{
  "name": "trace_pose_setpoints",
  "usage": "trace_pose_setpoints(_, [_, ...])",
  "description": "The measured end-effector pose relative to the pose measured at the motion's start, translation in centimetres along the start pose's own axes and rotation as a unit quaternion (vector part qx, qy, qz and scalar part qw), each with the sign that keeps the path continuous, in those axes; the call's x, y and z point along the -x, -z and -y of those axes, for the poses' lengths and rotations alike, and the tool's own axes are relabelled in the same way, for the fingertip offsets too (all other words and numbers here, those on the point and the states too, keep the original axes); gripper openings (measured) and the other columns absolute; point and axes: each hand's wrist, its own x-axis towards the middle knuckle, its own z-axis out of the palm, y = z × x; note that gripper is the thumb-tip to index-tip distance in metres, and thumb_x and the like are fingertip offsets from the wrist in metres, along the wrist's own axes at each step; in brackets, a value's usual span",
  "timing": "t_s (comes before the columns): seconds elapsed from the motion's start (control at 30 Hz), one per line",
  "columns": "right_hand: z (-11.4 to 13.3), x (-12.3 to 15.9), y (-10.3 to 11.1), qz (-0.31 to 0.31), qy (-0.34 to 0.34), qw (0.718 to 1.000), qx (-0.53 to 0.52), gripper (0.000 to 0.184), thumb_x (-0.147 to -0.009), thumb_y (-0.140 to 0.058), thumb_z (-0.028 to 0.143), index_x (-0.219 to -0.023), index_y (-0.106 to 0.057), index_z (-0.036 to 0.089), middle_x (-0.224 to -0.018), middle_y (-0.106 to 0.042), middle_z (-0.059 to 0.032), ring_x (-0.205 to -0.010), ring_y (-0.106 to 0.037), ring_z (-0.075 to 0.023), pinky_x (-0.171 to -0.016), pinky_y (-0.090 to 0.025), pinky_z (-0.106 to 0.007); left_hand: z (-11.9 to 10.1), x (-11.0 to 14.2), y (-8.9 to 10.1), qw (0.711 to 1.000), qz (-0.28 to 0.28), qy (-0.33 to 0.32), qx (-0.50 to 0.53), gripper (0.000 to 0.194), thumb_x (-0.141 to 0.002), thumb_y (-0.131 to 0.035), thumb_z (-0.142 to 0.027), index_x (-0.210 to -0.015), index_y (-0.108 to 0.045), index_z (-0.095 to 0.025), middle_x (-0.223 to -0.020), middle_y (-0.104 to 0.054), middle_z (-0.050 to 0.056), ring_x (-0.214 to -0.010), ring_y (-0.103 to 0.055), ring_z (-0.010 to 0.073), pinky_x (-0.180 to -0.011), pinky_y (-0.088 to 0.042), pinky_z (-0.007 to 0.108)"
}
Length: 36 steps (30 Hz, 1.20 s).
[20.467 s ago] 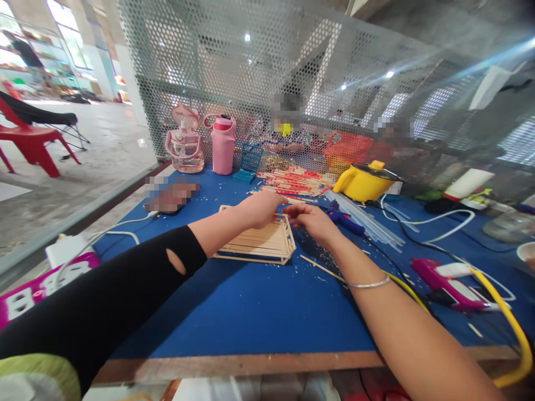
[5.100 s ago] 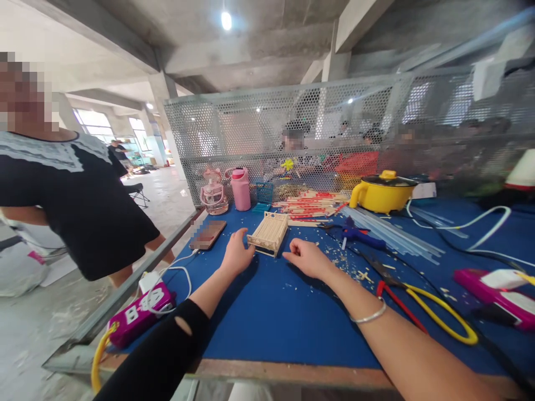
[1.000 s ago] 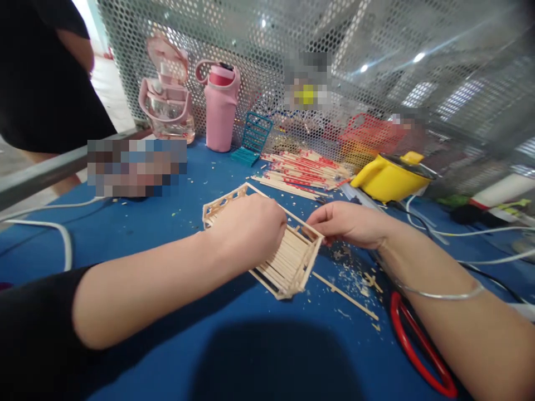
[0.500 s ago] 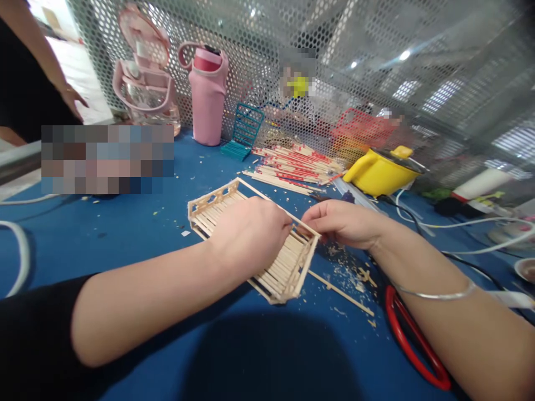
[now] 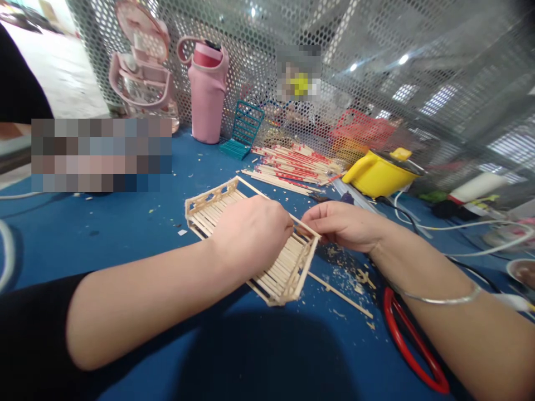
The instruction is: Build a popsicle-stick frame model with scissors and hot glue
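A small wooden stick frame (image 5: 288,267), with a slatted floor and low railings, lies tilted across the blue table. Over its middle, my left hand (image 5: 253,234) is closed in a pinch near the far railing; what sits between the fingertips is hidden. My right hand (image 5: 336,223) is at the far right corner, thumb and fingers pressed together beside the same railing. Any small piece there is too hidden to name. A loose thin stick (image 5: 343,295) lies right of the frame among wood crumbs (image 5: 355,278).
Red-marked wooden sticks (image 5: 292,164) are piled at the back, beside a teal rack (image 5: 242,131) and a pink bottle (image 5: 207,100). A yellow pot (image 5: 378,174) and white cables stand right. Near my right forearm lies a red handle (image 5: 412,345). A perforated metal screen (image 5: 267,33) rises behind.
Both hands keep nearly the same pose at the far railing. The view has shifted slightly, and the other person's hand at the far left is gone from sight.
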Motion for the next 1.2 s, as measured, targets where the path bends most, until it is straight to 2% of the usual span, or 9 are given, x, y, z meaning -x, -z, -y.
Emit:
trace_pose_setpoints(0.3, [0.37,0.05,0.05,-0.004,-0.003,1.000,0.030,0.028,-0.051,-0.079,0.037,-0.058,-0.064,0.014,-0.050,-0.052,0.0044,-0.046,-0.037,-0.0039,-0.045,-0.024,-0.020,0.01,-0.11,-0.38,1.000,-0.008,0.001,0.002,0.032,-0.085,-0.047,-0.031,-0.067,-0.072,-0.022,-0.061,-0.066,0.005,-0.055,-0.058,0.0173,-0.048,-0.030,0.026])
trace_pose_setpoints(0.83, [0.87,0.53,0.59,0.023,-0.020,0.997,0.069,0.024,-0.060,-0.072,0.036,-0.068,-0.069,0.013,-0.056,-0.055,0.0017,-0.049,-0.039,-0.0057,-0.048,-0.027,-0.022,0.20,0.13,-0.38,1.000,0.008,-0.023,-0.009,0.036,-0.087,-0.044,-0.030,-0.065,-0.069,-0.017,-0.059,-0.063,0.006,-0.057,-0.059,0.0179,-0.051,-0.036,0.026])
trace_pose_setpoints(1.2, [0.57,0.30,1.00,0.062,-0.013,0.994,0.092,0.028,-0.063,-0.074,0.041,-0.068,-0.065,0.015,-0.061,-0.056,0.0027,-0.054,-0.043,-0.0064,-0.054,-0.033,-0.022,-0.05,0.01,-0.20,1.000,0.006,-0.010,-0.008,0.030,-0.084,-0.047,-0.026,-0.067,-0.070,-0.017,-0.056,-0.060,0.005,-0.054,-0.056,0.0151,-0.048,-0.030,0.024])
